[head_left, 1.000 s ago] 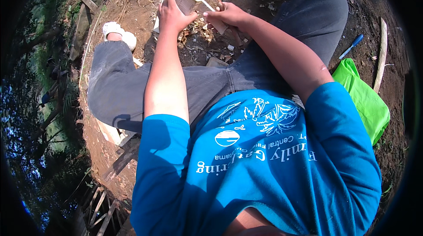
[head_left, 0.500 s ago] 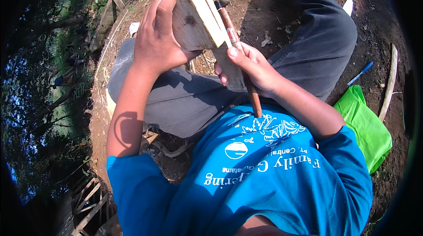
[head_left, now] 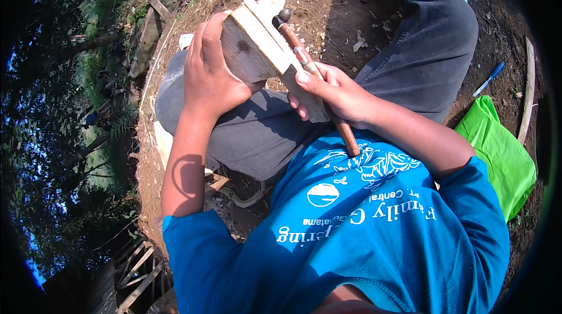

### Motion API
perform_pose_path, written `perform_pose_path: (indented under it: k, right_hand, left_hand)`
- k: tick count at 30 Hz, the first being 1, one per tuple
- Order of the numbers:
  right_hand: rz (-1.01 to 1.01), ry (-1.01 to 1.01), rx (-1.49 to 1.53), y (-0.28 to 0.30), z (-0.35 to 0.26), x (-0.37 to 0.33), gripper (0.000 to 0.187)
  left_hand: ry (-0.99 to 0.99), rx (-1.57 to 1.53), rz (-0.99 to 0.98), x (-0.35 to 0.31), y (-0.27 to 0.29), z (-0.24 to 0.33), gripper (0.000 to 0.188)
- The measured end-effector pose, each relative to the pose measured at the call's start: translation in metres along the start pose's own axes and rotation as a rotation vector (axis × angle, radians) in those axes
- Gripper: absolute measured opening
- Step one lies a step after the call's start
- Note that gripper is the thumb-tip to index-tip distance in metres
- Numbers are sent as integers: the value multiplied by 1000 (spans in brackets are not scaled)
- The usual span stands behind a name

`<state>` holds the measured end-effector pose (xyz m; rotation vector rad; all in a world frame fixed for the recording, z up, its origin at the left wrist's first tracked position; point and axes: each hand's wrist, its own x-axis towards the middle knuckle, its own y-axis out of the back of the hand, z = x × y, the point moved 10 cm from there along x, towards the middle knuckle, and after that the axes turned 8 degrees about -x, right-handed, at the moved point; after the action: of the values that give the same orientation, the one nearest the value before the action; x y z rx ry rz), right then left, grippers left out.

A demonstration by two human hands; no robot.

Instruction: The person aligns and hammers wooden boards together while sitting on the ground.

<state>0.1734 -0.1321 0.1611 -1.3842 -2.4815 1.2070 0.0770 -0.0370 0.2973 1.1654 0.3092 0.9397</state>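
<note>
My left hand [head_left: 214, 71] is closed around the far left side of a wooden block [head_left: 250, 50]. The block has a smooth grey-brown face with a dark knot and pale, freshly cut edges. A narrower grey part [head_left: 308, 98] runs from it toward my body. My right hand [head_left: 339, 92] grips a long reddish-brown wooden tool handle [head_left: 346, 137] with a dark rounded knob, its thumb pressing near the narrow grey part. The handle lies slanted alongside the block, its near end against my blue shirt [head_left: 351, 243]. Any blade is hidden from view.
My bent legs in dark trousers [head_left: 433, 62] frame the work on bare soil. At the right lie a bright green cloth or bag [head_left: 497, 159], a blue pen-like object [head_left: 489, 78] and a pale stick [head_left: 528, 91]. Wood scraps [head_left: 216, 183] lie by my lap; plants grow at the left.
The view has shifted, moving most surroundings rightward. The block and tool handle are tilted a little more to the left at their far ends. Both hands keep their grips.
</note>
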Motion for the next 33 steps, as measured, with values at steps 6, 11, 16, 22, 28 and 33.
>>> perform_pose_path:
  k: [6, 11, 16, 22, 28, 33]
  right_hand:
    - [31, 9, -26, 0, -8, -7, 44]
    - [-13, -53, -56, 5, -2, -12, 46]
    - [87, -71, -2, 19, 4, -26, 58]
    - [222, 55, -131, 22, -34, -14, 51]
    - [331, 178, -187, 16, -50, 3, 38]
    - [347, 250, -235, 9, -60, 23, 38]
  left_hand:
    - [-22, -7, -3, 3, 0, 5, 109]
    - [-55, 9, -38, -1, -5, 1, 104]
    - [-117, 60, -59, -8, -17, 4, 99]
    - [-57, 97, 13, 2, -6, -1, 101]
    - [80, 108, 53, 4, -2, -19, 109]
    - [124, 84, 97, 6, 12, -29, 114]
